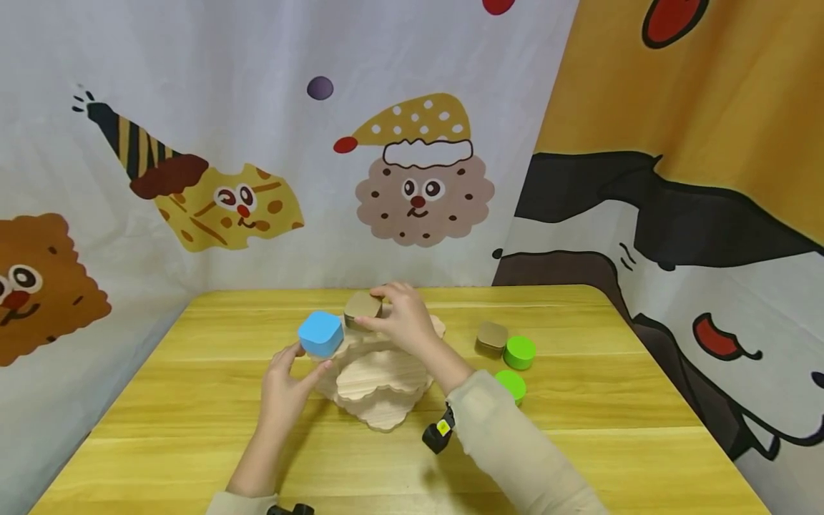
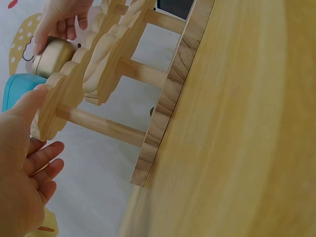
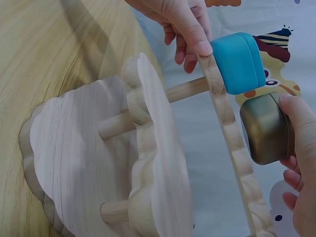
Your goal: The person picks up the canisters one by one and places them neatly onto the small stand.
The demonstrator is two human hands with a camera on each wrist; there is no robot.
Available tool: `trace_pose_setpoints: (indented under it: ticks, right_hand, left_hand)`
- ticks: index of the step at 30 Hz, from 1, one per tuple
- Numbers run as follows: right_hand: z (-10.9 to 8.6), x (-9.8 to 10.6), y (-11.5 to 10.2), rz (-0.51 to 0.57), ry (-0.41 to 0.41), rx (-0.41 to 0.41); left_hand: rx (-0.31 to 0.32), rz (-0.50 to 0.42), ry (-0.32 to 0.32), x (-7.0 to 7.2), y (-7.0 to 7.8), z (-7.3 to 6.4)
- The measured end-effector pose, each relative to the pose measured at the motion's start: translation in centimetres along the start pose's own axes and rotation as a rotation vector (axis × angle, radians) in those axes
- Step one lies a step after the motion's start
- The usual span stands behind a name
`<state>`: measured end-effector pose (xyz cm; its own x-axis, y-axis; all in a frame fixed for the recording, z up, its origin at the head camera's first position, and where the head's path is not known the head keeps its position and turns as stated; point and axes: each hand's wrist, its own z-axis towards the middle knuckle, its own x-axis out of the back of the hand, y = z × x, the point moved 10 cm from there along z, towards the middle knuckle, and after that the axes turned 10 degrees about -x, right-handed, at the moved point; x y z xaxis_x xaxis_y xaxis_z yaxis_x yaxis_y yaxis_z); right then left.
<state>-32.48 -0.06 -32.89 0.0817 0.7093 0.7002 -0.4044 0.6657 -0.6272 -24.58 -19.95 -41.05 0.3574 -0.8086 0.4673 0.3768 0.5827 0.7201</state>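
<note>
A tiered wooden stand (image 1: 380, 379) with scalloped, cloud-shaped boards joined by round pegs stands mid-table. On its top board, at the left end, sits a blue rounded-square tin (image 1: 320, 333). My left hand (image 1: 283, 390) grips that board's edge beside the blue tin, thumb above and fingers below in the left wrist view. With thumb and fingers my right hand (image 1: 408, 322) pinches a gold-brown tin (image 3: 266, 129) at the top board, right of the blue tin. Whether the gold tin rests on the board, I cannot tell.
Right of the stand, a second gold-brown tin (image 1: 492, 339) touches or nearly touches a green round tin (image 1: 519, 352). Another green round tin (image 1: 511, 385) lies nearer, partly behind my right sleeve. A printed curtain (image 1: 257, 71) hangs behind the wooden table (image 1: 618, 443).
</note>
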Motion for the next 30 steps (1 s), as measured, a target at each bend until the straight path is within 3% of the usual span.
trace_pose_setpoints:
  ticks: [20, 30]
  right_hand:
    - [-0.1, -1.0, 0.3, -0.077, -0.014, -0.037]
    - [-1.6, 2.3, 1.8, 0.075, 0.05, -0.122]
  left_hand:
    - [-0.026, 0.017, 0.018, 0.2, 0.1, 0.0]
    - [-0.032, 0.012, 0.032, 0.2, 0.1, 0.1]
